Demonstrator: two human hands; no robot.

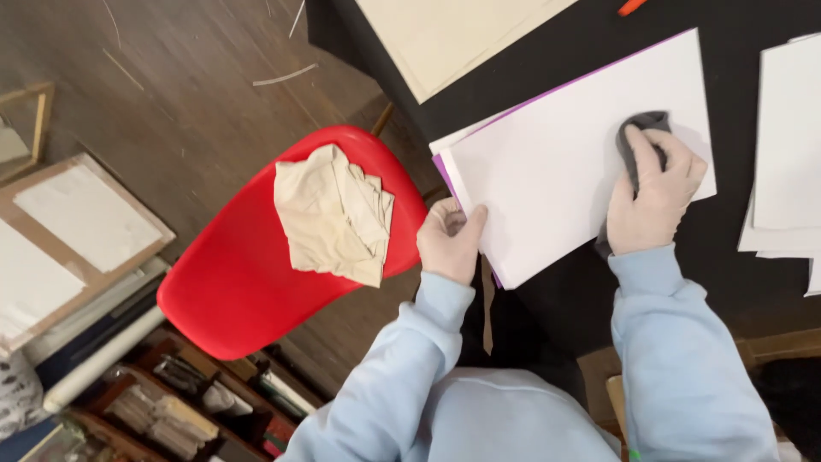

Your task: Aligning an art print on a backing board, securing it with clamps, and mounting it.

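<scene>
A large white sheet (564,171) lies on a black table (735,282), with a purple sheet's edge showing under it along the left and top. My right hand (654,192), in a pale glove, presses a dark grey cloth (640,137) flat onto the sheet's right part. The gloved left hand (449,239) grips the sheet's lower left edge, thumb on top. Light blue sleeves cover both my arms.
A red chair (248,282) stands left of the table with a crumpled beige cloth (333,214) on its seat. More white sheets (787,154) lie at the right, a cream board (445,34) at the top. Framed boards and a low shelf occupy the wooden floor at the left.
</scene>
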